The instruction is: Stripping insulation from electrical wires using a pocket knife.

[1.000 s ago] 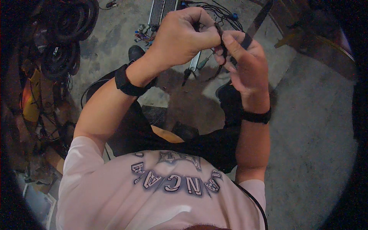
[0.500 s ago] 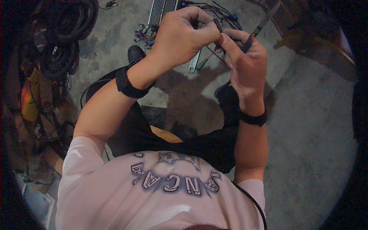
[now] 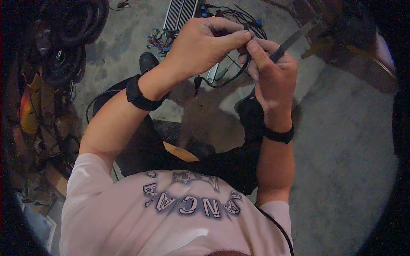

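My left hand (image 3: pixel 209 49) is closed in a pinch on a black cable (image 3: pixel 244 68), its thumb and finger meeting just beside my right thumb. Below the fingers the cable loops down and left to a dark plug-like end (image 3: pixel 197 83) that hangs free. My right hand (image 3: pixel 275 72) is closed around the dark handle of a knife (image 3: pixel 294 37), whose blade points up and to the right, away from the cable. My right thumb and finger also press near the cable. The exact spot they pinch is hidden by the fingertips.
A finned metal box (image 3: pixel 180 15) with coloured wires (image 3: pixel 159 41) lies on the concrete floor ahead, beside tangled black cables (image 3: pixel 243 17). A wrench (image 3: pixel 212 75) and a green-handled screwdriver (image 3: pixel 221 74) lie beyond my hands. Black tyres (image 3: pixel 83 25) stand at the far left.
Both hands have shifted slightly, my left one downward. The cable's loop and plug-like end now show below my left hand. The knife stays in my right hand.
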`<state>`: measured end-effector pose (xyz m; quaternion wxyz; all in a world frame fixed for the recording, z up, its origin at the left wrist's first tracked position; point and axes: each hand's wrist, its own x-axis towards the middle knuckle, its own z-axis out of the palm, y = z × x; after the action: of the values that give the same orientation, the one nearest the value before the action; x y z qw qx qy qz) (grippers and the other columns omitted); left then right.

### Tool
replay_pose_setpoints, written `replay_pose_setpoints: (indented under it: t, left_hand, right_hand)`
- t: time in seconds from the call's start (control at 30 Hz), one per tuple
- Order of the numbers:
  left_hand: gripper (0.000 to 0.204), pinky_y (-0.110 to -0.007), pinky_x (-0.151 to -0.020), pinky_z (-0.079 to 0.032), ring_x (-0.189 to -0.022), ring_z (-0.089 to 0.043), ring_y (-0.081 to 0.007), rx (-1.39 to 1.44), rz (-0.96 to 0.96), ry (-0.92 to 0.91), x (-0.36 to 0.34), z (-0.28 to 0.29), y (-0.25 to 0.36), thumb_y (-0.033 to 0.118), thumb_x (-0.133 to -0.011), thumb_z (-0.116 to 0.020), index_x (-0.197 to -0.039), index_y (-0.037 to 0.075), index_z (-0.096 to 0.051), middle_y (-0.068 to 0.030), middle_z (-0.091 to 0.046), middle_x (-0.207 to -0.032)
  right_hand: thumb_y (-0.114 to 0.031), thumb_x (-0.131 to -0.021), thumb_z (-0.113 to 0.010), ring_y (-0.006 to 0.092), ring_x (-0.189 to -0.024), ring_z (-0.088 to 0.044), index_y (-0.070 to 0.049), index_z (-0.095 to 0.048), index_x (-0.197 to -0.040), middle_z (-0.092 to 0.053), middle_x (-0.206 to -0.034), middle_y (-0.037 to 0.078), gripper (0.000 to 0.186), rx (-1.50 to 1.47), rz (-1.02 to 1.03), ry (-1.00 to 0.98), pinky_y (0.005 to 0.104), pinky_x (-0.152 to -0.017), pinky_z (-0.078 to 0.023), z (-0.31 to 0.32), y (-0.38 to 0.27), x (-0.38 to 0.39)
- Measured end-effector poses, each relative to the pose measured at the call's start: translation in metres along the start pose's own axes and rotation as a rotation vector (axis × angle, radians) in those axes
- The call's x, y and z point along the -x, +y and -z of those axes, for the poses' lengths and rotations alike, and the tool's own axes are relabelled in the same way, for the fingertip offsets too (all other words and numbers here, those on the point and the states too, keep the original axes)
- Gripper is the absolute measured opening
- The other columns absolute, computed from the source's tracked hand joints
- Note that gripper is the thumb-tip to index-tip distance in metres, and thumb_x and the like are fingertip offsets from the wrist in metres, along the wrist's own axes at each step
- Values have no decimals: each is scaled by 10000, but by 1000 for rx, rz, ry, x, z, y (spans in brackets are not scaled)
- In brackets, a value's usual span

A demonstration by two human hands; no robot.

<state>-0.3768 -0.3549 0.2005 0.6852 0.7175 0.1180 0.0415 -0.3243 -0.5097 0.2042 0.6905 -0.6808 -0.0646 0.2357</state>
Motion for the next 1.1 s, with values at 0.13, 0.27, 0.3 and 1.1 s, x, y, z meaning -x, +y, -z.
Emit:
replay_pose_setpoints:
  t: [0.13, 0.27, 0.3, 1.1]
  left_hand:
    - [259, -203, -457, -322, -527, -454, -31, 1, 31, -36, 1, 1, 6, 289, -878, -660, -952, 43, -693, 37, -547, -623]
    - [248, -206, -453, -289, -527, -412, -20, 6, -13, -64, -2, 4, -1, 277, -885, -655, -948, 39, -686, 53, -502, -610]
    - [248, -206, -453, -289, -527, -412, -20, 7, -14, -65, -2, 4, -1, 277, -885, -655, -948, 39, -686, 53, -502, -610]
    - [315, -236, -768, -475, -846, -609, -103, 83, -22, -40, 20, -8, -13, 281, -923, -607, -1056, 2, -668, -46, -687, -930]
  right_hand:
    - [-150, -855, -664, 33, -533, -493, -4, -687, -876, -655, -665, 16, 150, 15, 33, -34, 189, -455, -340, 3, 5, 1]
    - [-144, -863, -651, 40, -525, -504, -14, -684, -847, -650, -670, 18, 135, -83, -13, -21, 186, -442, -336, -5, -1, 2]
    - [-144, -867, -648, 42, -525, -510, -16, -684, -837, -648, -674, 21, 136, -132, -12, -6, 185, -436, -334, -6, -2, 2]
    - [-155, -854, -667, 120, -754, -626, 13, -692, -914, -695, -821, 63, 180, 192, 63, 40, 255, -702, -484, 5, 18, 24]
